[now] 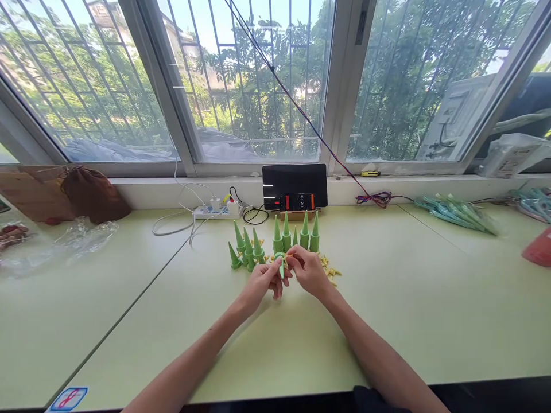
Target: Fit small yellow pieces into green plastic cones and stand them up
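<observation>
My left hand (pixel 263 282) is closed round a green cone-shaped spike (pixel 280 264), holding it point down over the pale green table (pixel 387 298). My right hand (pixel 306 269) pinches at the cone's wide top end; what its fingertips hold is too small to make out. Just behind my hands several green cones (pixel 275 238) stand upright in two clusters. Small yellow pieces (pixel 329 268) lie scattered to the right of my right hand.
A dark tablet (pixel 295 184) with a phone (pixel 297 202) leans against the window sill behind the cones. A white power strip (pixel 215 211) with cables lies to the left. A brown pouch (pixel 92 194), clear plastic bags (pixel 81 235) and packed green parts (pixel 456 213) sit along the edges.
</observation>
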{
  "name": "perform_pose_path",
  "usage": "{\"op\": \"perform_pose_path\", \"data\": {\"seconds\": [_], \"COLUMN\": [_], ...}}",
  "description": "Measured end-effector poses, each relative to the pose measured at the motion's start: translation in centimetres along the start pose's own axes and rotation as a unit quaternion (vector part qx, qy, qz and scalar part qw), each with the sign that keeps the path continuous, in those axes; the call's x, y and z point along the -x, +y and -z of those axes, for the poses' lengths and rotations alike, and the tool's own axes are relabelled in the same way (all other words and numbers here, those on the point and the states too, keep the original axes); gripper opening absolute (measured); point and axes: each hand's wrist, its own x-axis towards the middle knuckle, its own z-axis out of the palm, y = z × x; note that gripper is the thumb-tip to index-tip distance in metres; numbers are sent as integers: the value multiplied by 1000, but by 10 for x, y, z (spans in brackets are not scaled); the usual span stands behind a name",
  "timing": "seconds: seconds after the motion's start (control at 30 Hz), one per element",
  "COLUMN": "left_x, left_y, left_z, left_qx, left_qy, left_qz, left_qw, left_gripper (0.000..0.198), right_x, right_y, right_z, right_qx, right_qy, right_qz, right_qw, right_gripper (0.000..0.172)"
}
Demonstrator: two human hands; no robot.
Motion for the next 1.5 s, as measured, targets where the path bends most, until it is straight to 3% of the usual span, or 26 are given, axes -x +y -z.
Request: {"op": "perform_pose_path", "data": {"seconds": [0.17,0.3,0.53,0.9,1.0,1.27,1.5], "left_x": [0,0,0,0,0,-4,0], "left_y": [-1,-3,-12,-15,-15,-15,-9], "left_z": [2,2,2,4,3,-1,-1], "left_qx": [-25,-107,-340,-412,-395,-220,-243], "left_qy": [-18,-8,87,100,98,95,106], "left_qz": [-8,-16,-130,-171,-163,-94,-127], "left_qw": [999,994,927,890,899,966,956], "left_gripper": [49,47,42,39,41,40,36], "right_x": [0,-1,-3,-4,-4,-4,-3], "right_y": [-1,-1,2,0,-1,-6,-3], "right_z": [0,-1,-4,-3,-3,-2,-3], "right_qx": [-30,-33,-45,-86,-94,-100,-125], "right_qy": [-10,0,5,-6,-3,12,2], "right_qz": [-1,-2,-29,-51,-54,-50,-63], "right_qw": [1000,999,999,995,994,994,990], "right_gripper": [16,16,18,18,20,22,25]}}
